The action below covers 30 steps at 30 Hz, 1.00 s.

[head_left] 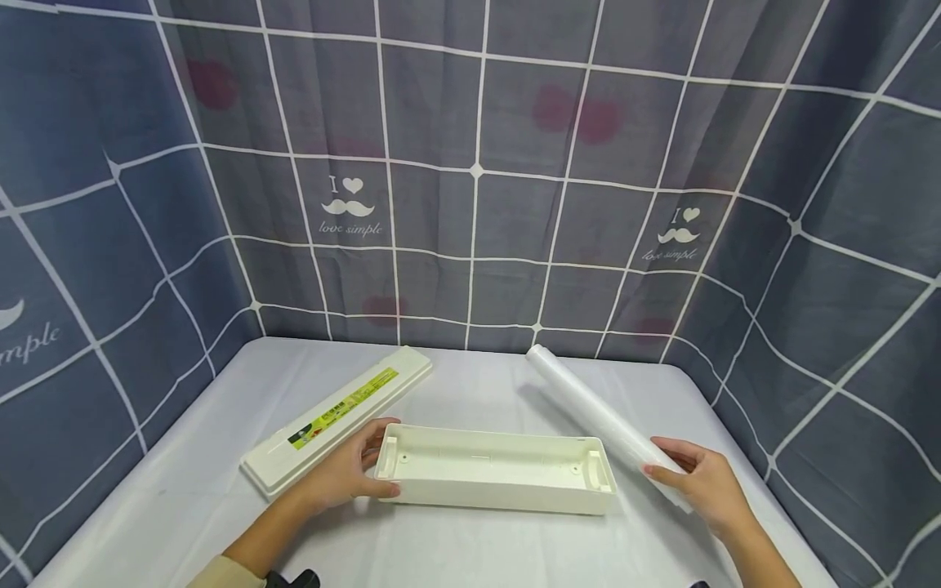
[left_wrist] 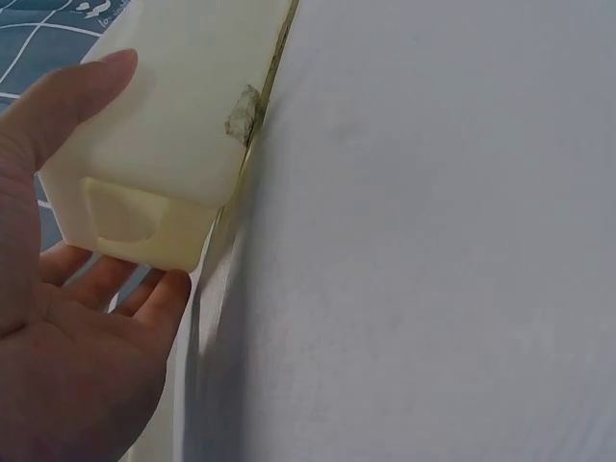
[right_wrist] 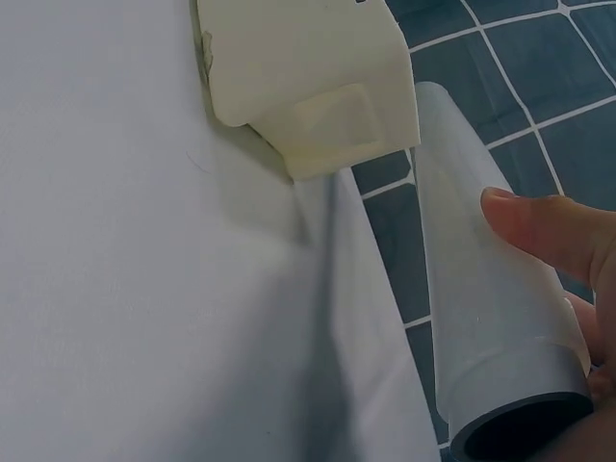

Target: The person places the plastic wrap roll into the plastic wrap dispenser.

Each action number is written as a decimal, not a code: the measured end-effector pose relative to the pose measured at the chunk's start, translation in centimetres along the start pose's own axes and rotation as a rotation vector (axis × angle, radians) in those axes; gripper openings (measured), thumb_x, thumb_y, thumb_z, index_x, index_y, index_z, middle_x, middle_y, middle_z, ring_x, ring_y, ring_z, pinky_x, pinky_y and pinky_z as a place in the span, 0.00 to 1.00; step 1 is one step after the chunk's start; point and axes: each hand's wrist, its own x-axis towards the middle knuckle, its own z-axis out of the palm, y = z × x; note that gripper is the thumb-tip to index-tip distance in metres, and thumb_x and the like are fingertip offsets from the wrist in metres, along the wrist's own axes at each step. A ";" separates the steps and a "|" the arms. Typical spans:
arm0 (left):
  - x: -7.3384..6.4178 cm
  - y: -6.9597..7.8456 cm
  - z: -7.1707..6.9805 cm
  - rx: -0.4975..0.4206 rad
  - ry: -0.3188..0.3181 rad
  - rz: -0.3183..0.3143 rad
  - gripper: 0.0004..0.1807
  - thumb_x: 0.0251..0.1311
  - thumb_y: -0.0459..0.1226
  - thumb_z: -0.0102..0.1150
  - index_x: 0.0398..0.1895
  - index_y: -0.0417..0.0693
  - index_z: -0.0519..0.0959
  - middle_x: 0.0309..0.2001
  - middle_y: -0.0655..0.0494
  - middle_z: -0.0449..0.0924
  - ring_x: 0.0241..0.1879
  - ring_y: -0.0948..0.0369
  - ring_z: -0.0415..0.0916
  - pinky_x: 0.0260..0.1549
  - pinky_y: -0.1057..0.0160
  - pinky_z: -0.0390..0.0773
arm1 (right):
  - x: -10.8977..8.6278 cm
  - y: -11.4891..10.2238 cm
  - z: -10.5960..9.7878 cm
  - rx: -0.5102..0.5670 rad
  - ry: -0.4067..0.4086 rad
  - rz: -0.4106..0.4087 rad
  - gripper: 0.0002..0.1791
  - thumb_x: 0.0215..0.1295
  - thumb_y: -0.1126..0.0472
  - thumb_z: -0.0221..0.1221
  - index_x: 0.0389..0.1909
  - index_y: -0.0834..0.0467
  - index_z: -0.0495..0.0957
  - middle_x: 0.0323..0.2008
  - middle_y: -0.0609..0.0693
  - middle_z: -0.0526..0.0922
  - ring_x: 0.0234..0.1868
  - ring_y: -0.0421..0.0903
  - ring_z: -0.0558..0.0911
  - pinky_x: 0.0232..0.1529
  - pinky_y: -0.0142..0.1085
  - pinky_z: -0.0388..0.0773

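Observation:
In the head view a long cream plastic box (head_left: 500,495) lies open side up on the table, with a small holder inside each end. My left hand (head_left: 349,472) grips its left end, thumb on the front wall and fingers around the end. The left wrist view shows the thumb against the box wall (left_wrist: 183,106) and fingertips at its recessed end. To the right, a whitish roll of plastic film (head_left: 591,408) slants away from me. My right hand (head_left: 707,483) holds its near end between thumb and fingers. The roll's hollow tube end faces the right wrist camera.
A long cream lid (head_left: 309,459) with a green-yellow label lies slanted at the left, behind my left forearm. White cloth covers the table (head_left: 470,547). Dark checked curtains (head_left: 434,204) stand close around its back and sides.

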 end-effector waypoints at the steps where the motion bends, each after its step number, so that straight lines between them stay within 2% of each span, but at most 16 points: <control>1: 0.0 0.0 -0.1 -0.014 -0.006 0.002 0.56 0.45 0.32 0.82 0.75 0.32 0.56 0.67 0.33 0.66 0.68 0.38 0.66 0.62 0.82 0.68 | 0.0 -0.2 0.0 0.005 -0.004 -0.010 0.36 0.55 0.56 0.76 0.64 0.65 0.78 0.56 0.58 0.86 0.43 0.27 0.83 0.40 0.27 0.83; 5: 0.0 -0.3 -0.3 -0.046 -0.020 0.013 0.56 0.45 0.31 0.81 0.75 0.32 0.55 0.67 0.31 0.65 0.68 0.37 0.66 0.61 0.82 0.69 | 0.0 -0.9 0.1 0.031 -0.025 -0.047 0.34 0.56 0.60 0.76 0.63 0.67 0.78 0.55 0.60 0.86 0.43 0.28 0.84 0.40 0.27 0.84; 11: 0.1 -0.4 -0.3 -0.046 -0.026 0.025 0.56 0.45 0.31 0.81 0.75 0.31 0.55 0.67 0.31 0.65 0.67 0.36 0.66 0.61 0.82 0.69 | 0.2 -1.9 0.0 0.038 -0.057 -0.091 0.33 0.55 0.62 0.76 0.62 0.68 0.78 0.54 0.62 0.86 0.43 0.28 0.84 0.39 0.27 0.84; 21: 0.2 -0.3 -0.3 -0.039 -0.035 0.013 0.55 0.47 0.31 0.80 0.75 0.31 0.55 0.67 0.32 0.65 0.68 0.37 0.66 0.61 0.83 0.68 | 0.8 -2.9 -0.1 0.102 -0.151 -0.173 0.32 0.56 0.64 0.75 0.61 0.69 0.78 0.49 0.46 0.89 0.44 0.31 0.85 0.40 0.27 0.84; 25: 0.2 -0.3 -0.3 -0.030 -0.036 0.008 0.54 0.47 0.31 0.80 0.75 0.31 0.55 0.67 0.33 0.66 0.68 0.38 0.66 0.61 0.83 0.68 | 1.0 -3.2 -0.1 0.125 -0.202 -0.214 0.31 0.56 0.66 0.74 0.60 0.70 0.78 0.49 0.44 0.88 0.44 0.32 0.85 0.40 0.28 0.84; 30: 0.1 -0.2 -0.3 -0.025 -0.033 0.000 0.55 0.46 0.31 0.80 0.75 0.31 0.55 0.67 0.33 0.66 0.68 0.38 0.66 0.60 0.83 0.68 | 1.3 -3.7 0.1 0.131 -0.255 -0.243 0.30 0.57 0.66 0.74 0.60 0.70 0.78 0.50 0.47 0.88 0.43 0.34 0.85 0.40 0.29 0.86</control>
